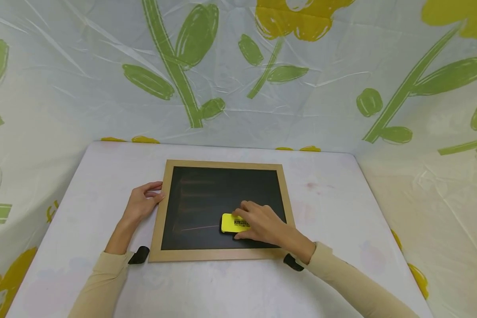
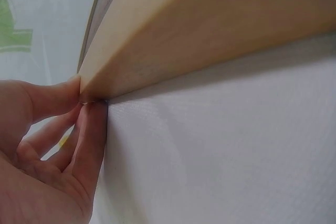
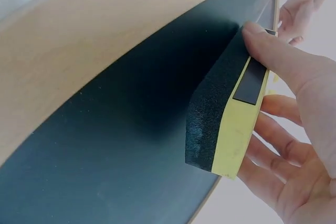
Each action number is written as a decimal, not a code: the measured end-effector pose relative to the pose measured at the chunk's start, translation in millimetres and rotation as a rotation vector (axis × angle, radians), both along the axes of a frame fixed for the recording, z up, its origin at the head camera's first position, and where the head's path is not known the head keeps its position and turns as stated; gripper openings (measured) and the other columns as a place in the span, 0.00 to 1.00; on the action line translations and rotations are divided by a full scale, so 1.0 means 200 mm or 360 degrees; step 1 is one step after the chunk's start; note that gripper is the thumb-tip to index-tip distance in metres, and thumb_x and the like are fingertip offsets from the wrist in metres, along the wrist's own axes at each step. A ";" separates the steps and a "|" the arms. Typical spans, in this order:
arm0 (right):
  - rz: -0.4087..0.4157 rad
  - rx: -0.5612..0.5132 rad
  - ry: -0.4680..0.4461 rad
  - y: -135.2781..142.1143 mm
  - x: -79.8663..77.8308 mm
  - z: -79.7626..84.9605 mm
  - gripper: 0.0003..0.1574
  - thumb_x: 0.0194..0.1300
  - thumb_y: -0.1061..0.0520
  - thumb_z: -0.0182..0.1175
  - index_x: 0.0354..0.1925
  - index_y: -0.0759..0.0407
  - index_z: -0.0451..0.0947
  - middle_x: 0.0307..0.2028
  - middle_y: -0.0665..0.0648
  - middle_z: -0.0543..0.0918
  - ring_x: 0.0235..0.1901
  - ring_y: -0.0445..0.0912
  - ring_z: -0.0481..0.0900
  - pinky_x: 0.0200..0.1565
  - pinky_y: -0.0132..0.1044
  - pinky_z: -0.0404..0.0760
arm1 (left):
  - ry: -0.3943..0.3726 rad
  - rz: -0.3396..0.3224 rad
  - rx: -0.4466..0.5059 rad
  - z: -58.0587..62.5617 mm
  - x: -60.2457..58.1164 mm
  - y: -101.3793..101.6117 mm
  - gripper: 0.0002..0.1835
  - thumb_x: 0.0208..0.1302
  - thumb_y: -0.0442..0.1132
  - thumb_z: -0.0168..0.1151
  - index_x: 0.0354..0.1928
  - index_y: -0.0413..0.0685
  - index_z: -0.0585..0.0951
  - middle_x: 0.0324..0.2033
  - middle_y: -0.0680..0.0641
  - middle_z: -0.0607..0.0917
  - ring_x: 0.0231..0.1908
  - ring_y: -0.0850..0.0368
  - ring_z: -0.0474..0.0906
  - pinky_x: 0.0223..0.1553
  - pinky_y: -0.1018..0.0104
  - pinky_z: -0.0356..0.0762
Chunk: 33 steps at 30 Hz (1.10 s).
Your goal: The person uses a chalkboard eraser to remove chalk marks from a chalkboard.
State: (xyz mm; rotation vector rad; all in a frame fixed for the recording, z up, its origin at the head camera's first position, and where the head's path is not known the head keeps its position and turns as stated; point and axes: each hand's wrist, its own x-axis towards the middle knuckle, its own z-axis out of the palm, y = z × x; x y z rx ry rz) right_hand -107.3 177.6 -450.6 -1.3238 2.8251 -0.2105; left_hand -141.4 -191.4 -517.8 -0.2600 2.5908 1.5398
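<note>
The yellow eraser (image 1: 231, 223) is gripped by its long sides between the thumb and fingers of the right hand (image 1: 264, 223), and is held over the lower right part of the dark panel (image 1: 222, 194), felt side down. The left edge of the wooden frame (image 1: 222, 255) is pinched by the left hand (image 1: 140, 203), its thumb against the side and its fingers low at the edge. The panel is enclosed by the frame between the hands; on it, a faint pinkish line (image 1: 200, 228) is seen just left of the right hand, and pale smears (image 1: 196, 182) are seen farther up. The frame is carried by the white surface (image 1: 222, 287), which extends beyond both hands. Farther out, a flowered sheet (image 1: 103, 66) is hung.
</note>
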 end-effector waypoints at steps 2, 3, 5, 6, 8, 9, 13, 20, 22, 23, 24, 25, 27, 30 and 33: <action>-0.0006 0.0017 -0.0010 0.00 0.01 0.00 0.38 0.53 0.34 0.77 0.54 0.53 0.83 0.38 0.53 0.76 0.32 0.42 0.71 0.27 0.25 0.68 | -0.0002 0.0000 -0.0004 0.00 0.00 0.00 0.26 0.73 0.38 0.63 0.69 0.36 0.74 0.62 0.34 0.80 0.54 0.40 0.80 0.44 0.69 0.73; -0.0007 0.0023 -0.0015 0.00 0.01 -0.01 0.38 0.54 0.34 0.77 0.55 0.53 0.83 0.39 0.53 0.76 0.32 0.42 0.71 0.27 0.25 0.68 | 0.0000 -0.0001 -0.0002 0.00 0.00 0.00 0.26 0.73 0.38 0.63 0.69 0.36 0.74 0.62 0.34 0.80 0.54 0.40 0.80 0.43 0.69 0.73; -0.0007 0.0031 -0.0021 0.00 0.01 -0.01 0.37 0.54 0.34 0.77 0.55 0.53 0.83 0.39 0.53 0.76 0.33 0.43 0.71 0.27 0.26 0.68 | 0.0007 -0.0006 0.0009 0.01 0.00 0.00 0.26 0.73 0.37 0.63 0.69 0.35 0.74 0.61 0.34 0.81 0.53 0.41 0.80 0.42 0.71 0.72; -0.0007 0.0035 -0.0022 0.00 0.02 -0.02 0.37 0.54 0.35 0.77 0.55 0.53 0.83 0.40 0.53 0.76 0.34 0.43 0.72 0.27 0.26 0.69 | 0.0008 -0.0008 0.0018 0.01 0.00 0.00 0.26 0.72 0.37 0.63 0.69 0.35 0.74 0.61 0.34 0.81 0.53 0.41 0.80 0.42 0.72 0.72; -0.0001 0.0039 -0.0018 0.00 0.02 -0.02 0.37 0.55 0.35 0.77 0.55 0.53 0.83 0.40 0.53 0.76 0.35 0.43 0.72 0.28 0.26 0.69 | 0.0013 -0.0013 0.0033 0.01 0.01 0.00 0.26 0.72 0.36 0.63 0.69 0.35 0.74 0.61 0.33 0.81 0.52 0.41 0.80 0.41 0.74 0.71; 0.0002 0.0041 -0.0016 0.00 0.02 -0.03 0.37 0.55 0.35 0.77 0.55 0.53 0.83 0.40 0.53 0.76 0.35 0.43 0.72 0.28 0.26 0.70 | 0.0020 -0.0019 0.0037 0.01 0.01 0.01 0.26 0.72 0.36 0.64 0.68 0.34 0.74 0.60 0.33 0.81 0.52 0.41 0.81 0.40 0.75 0.71; 0.0016 0.0028 -0.0003 -0.01 0.02 -0.03 0.35 0.55 0.36 0.77 0.54 0.53 0.83 0.39 0.52 0.75 0.35 0.42 0.71 0.29 0.26 0.69 | 0.0029 -0.0029 0.0035 0.01 0.01 0.01 0.26 0.72 0.36 0.64 0.68 0.33 0.74 0.60 0.32 0.81 0.52 0.41 0.81 0.40 0.76 0.71; 0.0034 0.0044 0.0015 -0.05 0.02 -0.03 0.36 0.55 0.35 0.77 0.55 0.53 0.84 0.40 0.52 0.75 0.36 0.43 0.71 0.29 0.27 0.69 | 0.0039 -0.0022 0.0033 0.01 0.01 0.00 0.26 0.72 0.35 0.63 0.68 0.33 0.74 0.60 0.32 0.81 0.53 0.40 0.80 0.40 0.76 0.71; 0.0039 0.0057 0.0018 -0.07 0.02 -0.03 0.36 0.56 0.35 0.76 0.55 0.53 0.84 0.41 0.53 0.75 0.36 0.43 0.72 0.30 0.27 0.70 | 0.0042 -0.0020 0.0030 0.01 0.01 0.00 0.25 0.72 0.35 0.63 0.68 0.33 0.74 0.60 0.32 0.81 0.53 0.40 0.80 0.40 0.76 0.71; 0.0042 0.0062 0.0017 -0.07 0.02 -0.03 0.36 0.56 0.35 0.76 0.55 0.53 0.84 0.41 0.53 0.75 0.36 0.43 0.72 0.30 0.27 0.70 | 0.0047 -0.0024 0.0028 0.00 0.00 0.00 0.25 0.72 0.35 0.63 0.68 0.33 0.74 0.60 0.32 0.81 0.52 0.40 0.80 0.40 0.76 0.71; 0.0046 0.0066 0.0018 -0.08 0.01 -0.03 0.36 0.56 0.35 0.76 0.56 0.53 0.83 0.41 0.52 0.75 0.36 0.43 0.72 0.30 0.27 0.71 | 0.0049 -0.0023 0.0022 0.00 0.00 0.00 0.25 0.72 0.35 0.63 0.68 0.33 0.74 0.60 0.32 0.81 0.52 0.41 0.80 0.39 0.76 0.71; 0.0049 0.0069 0.0018 -0.09 0.01 -0.03 0.36 0.57 0.35 0.75 0.56 0.53 0.83 0.41 0.52 0.75 0.36 0.43 0.72 0.30 0.27 0.71 | 0.0053 -0.0024 0.0018 0.00 0.00 0.00 0.25 0.72 0.35 0.63 0.68 0.33 0.75 0.59 0.32 0.81 0.52 0.41 0.80 0.39 0.76 0.71; 0.0053 0.0068 0.0016 -0.10 0.01 -0.03 0.35 0.57 0.35 0.75 0.56 0.52 0.83 0.41 0.52 0.75 0.36 0.43 0.72 0.31 0.27 0.71 | 0.0060 -0.0023 0.0010 0.00 0.00 0.00 0.25 0.72 0.35 0.63 0.67 0.33 0.75 0.59 0.32 0.81 0.51 0.41 0.81 0.39 0.76 0.71; 0.0055 0.0071 0.0014 -0.12 0.02 -0.03 0.35 0.57 0.35 0.75 0.56 0.52 0.83 0.42 0.52 0.76 0.37 0.43 0.73 0.31 0.27 0.72 | 0.0071 -0.0022 -0.0001 0.00 0.01 0.00 0.25 0.72 0.35 0.64 0.67 0.33 0.75 0.59 0.32 0.81 0.51 0.40 0.81 0.38 0.75 0.72; 0.0067 0.0081 0.0027 -0.14 0.01 -0.03 0.34 0.58 0.35 0.75 0.56 0.52 0.83 0.42 0.53 0.76 0.37 0.43 0.73 0.31 0.27 0.72 | 0.0075 -0.0020 -0.0004 0.00 0.01 0.00 0.25 0.71 0.36 0.64 0.66 0.33 0.76 0.58 0.32 0.82 0.50 0.40 0.81 0.38 0.75 0.71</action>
